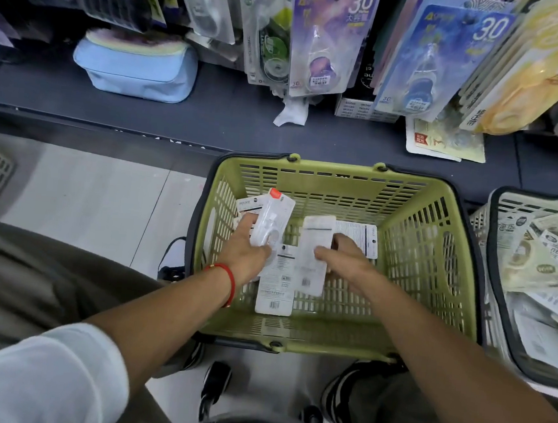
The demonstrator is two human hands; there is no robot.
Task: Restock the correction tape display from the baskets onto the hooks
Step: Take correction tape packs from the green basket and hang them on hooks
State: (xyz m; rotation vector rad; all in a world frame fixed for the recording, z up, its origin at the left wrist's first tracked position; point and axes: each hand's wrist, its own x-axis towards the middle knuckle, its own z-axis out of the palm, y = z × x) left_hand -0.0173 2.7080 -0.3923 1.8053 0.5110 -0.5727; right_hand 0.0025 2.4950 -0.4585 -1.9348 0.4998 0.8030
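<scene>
Green basket (430, 244) on floor: left hand (243, 252) grips white tape pack (271, 222) at left wall; right hand (347, 261) pinches second pack (315, 248), centre.

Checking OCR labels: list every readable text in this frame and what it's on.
"30" – hanging purple blister card, top right corner.
"30" – hanging blue blister card, top right corner.
Chinese characters beneath each "30": too blurred to read.
White packs in the green plastic basket, barcodes, white basket's packs: print too small to read.
</scene>
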